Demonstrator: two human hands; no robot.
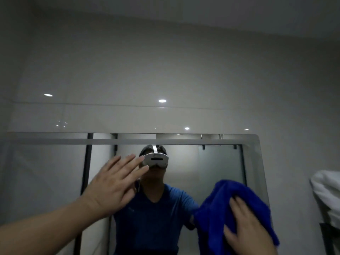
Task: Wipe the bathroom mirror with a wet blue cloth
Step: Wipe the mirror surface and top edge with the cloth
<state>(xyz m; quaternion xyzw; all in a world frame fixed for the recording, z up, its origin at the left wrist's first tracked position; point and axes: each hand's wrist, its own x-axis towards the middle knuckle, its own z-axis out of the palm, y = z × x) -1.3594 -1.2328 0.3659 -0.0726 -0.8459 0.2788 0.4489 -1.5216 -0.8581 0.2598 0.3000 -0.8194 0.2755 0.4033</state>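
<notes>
The right hand (246,227) is pressing a bunched blue cloth (220,208) flat against the mirror (46,172), fingers spread over it, close to the glass's right edge. The left hand (112,184) is lying open and empty, palm to the glass, well apart to the left of the cloth. Beyond that hand, wide mirror is lying free. Right of the cloth, past the edge, a white towel (325,192) is hanging. Above both hands, glossy wall tiles (165,70) are rising.
</notes>
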